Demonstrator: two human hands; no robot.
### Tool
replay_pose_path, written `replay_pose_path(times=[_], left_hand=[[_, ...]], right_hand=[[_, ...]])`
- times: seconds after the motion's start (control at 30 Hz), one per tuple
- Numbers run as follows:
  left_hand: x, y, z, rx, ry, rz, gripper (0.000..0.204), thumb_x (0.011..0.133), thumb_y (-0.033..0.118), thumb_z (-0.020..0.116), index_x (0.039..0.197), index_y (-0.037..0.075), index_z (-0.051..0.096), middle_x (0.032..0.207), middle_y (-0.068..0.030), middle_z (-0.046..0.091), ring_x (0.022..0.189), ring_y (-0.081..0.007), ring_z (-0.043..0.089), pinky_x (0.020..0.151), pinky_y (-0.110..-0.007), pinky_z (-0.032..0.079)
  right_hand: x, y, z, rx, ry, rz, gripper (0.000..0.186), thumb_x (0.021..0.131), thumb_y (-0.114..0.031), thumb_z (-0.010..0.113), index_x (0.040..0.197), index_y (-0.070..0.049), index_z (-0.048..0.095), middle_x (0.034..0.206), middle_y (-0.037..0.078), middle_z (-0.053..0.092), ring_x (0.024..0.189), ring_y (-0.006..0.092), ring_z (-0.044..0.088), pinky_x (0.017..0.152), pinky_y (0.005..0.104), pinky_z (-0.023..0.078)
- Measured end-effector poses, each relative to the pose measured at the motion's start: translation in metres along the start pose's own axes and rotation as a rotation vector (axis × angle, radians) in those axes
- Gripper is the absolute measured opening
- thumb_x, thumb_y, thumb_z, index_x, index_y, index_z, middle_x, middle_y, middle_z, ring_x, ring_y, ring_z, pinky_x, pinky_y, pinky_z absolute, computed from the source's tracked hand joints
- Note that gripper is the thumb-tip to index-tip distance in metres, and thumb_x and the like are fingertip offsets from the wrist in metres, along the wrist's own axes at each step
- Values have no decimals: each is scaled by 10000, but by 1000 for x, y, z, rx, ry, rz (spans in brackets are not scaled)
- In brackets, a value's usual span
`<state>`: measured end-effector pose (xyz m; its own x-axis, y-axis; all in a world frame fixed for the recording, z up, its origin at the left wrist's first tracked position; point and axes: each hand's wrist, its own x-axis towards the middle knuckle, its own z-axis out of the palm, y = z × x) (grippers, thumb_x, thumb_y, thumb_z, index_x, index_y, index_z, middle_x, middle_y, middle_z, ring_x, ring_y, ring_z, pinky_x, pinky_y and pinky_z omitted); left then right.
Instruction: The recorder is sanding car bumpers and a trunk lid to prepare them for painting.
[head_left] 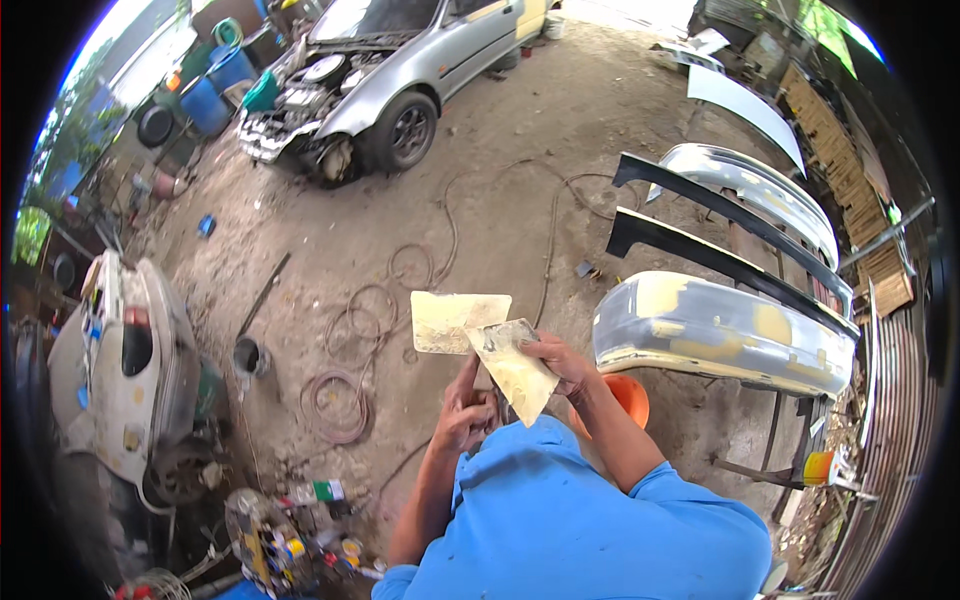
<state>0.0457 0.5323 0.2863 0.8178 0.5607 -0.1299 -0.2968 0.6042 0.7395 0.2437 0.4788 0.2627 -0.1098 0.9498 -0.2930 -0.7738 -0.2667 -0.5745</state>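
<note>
My right hand (555,362) grips a cream, putty-smeared flat piece (512,370), tilted, with dark marks near its top. It overlaps a wider cream rectangular piece (445,318) above it. My left hand (467,420) is below that rectangle, index finger raised to its lower edge and the other fingers curled; what they hold, if anything, is hidden. Both hands are in front of my blue-shirted body, and an orange bucket (625,400) sits just beyond my right wrist, partly hidden by it.
Car bumpers (720,325) and dark trim strips (735,260) rest on a rack at right. A silver car (410,75) with exposed engine stands ahead. A coiled hose (335,405) crosses the dirt floor. A damaged car body (125,400), metal container (250,355) and cluttered cans (295,550) are left.
</note>
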Motion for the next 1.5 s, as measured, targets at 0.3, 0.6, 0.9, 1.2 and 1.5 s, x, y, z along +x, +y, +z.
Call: replay_pose_path(times=[0.3, 0.6, 0.9, 1.2, 1.5], left_hand=[[164, 18, -104, 37, 222, 149, 595, 892, 334, 557, 1343, -26, 412, 942, -83, 613, 768, -145, 576, 663, -261, 463], [394, 98, -89, -234, 299, 289, 381, 962, 205, 494, 1314, 72, 434, 1282, -113, 521, 1178, -247, 504, 1013, -405, 398], [565, 198, -56, 1705, -447, 600, 592, 655, -44, 568, 1228, 105, 554, 1243, -109, 524, 1179, -314, 478, 1004, -454, 353], [737, 206, -34, 1699, -926, 510, 603, 646, 1, 593, 1216, 196, 585, 1216, -80, 548, 1207, -287, 466, 1013, -506, 317], [949, 202, -23, 1236, -819, 545, 629, 620, -90, 559, 1209, 129, 584, 1328, -148, 451, 1240, -377, 410, 1069, -477, 286]], right_hand=[[105, -142, -50, -415, 53, -153, 453, 890, -195, 587, 1271, 23, 473, 1179, 89, 589, 989, 146, 588, 858, 281, 463], [210, -256, -91, -557, 150, -138, 421, 927, -281, 567, 1230, 8, 518, 1074, 56, 620, 944, 112, 576, 747, 269, 488], [294, -378, -111, -433, 955, -160, 411, 954, -381, 499, 1090, 6, 518, 796, 53, 564, 571, 95, 513, 437, 256, 391], [389, -474, -190, -179, 1041, -681, 252, 949, -242, 512, 944, -7, 604, 806, -8, 570, 767, 54, 483, 655, 270, 418], [450, -618, -272, 308, 1189, -828, 294, 937, -225, 537, 1128, -1, 535, 1019, 93, 628, 881, 177, 627, 721, 325, 526]])
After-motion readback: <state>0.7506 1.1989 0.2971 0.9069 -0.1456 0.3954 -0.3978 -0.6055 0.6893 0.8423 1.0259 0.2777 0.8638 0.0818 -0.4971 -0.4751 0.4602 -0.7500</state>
